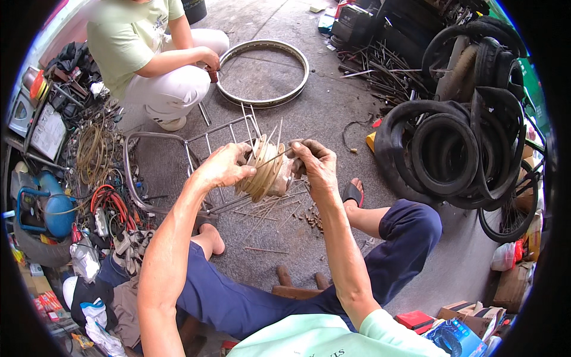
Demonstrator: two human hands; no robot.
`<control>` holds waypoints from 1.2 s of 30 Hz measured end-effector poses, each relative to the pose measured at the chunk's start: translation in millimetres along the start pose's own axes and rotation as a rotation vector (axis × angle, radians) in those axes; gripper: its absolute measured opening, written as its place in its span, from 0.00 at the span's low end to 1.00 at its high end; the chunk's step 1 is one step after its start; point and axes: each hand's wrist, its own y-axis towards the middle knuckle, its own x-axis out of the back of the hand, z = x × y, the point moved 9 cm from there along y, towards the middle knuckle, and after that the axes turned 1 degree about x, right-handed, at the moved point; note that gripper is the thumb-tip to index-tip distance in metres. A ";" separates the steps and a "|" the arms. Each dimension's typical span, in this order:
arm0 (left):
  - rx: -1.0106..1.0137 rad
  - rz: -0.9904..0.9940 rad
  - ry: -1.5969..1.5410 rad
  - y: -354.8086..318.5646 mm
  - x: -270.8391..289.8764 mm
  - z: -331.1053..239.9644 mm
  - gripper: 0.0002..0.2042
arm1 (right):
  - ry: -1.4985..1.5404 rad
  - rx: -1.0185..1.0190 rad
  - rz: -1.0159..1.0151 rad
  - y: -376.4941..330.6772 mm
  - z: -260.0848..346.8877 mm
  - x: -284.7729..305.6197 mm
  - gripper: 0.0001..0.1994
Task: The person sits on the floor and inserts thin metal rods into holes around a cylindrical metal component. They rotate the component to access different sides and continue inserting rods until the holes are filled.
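Note:
I hold a dusty wheel hub (266, 172) in front of me, with several thin spokes sticking up and out of it. My left hand (224, 166) grips the hub's left flange. My right hand (315, 165) holds its right end and pinches one spoke near the flange. Loose spokes (262, 215) and small nipples (312, 219) lie on the concrete floor below the hub. Across from me a crouching person (156, 53) has a hand (209, 59) at a bare metal wheel rim (264, 72) that lies flat on the floor.
A bent metal carrier rack (178, 160) lies under my left arm. Stacked tyres (447, 149) fill the right side, a pile of old spokes (380, 71) lies behind them. Wires, tools and a blue compressor (49, 205) crowd the left. Boxes (458, 333) sit at lower right.

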 end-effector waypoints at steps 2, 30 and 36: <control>-0.026 -0.015 0.025 0.7 1.3 0.7 0.22 | 0.016 -0.018 -0.038 -0.2 -14.2 12.2 0.10; -0.023 0.027 -0.021 4.7 -0.5 6.6 0.21 | -0.038 -0.205 0.185 32.8 -20.8 -19.4 0.12; -0.027 0.047 -0.081 4.8 -3.0 6.2 0.19 | -0.113 -0.209 0.202 40.0 -14.7 -25.0 0.11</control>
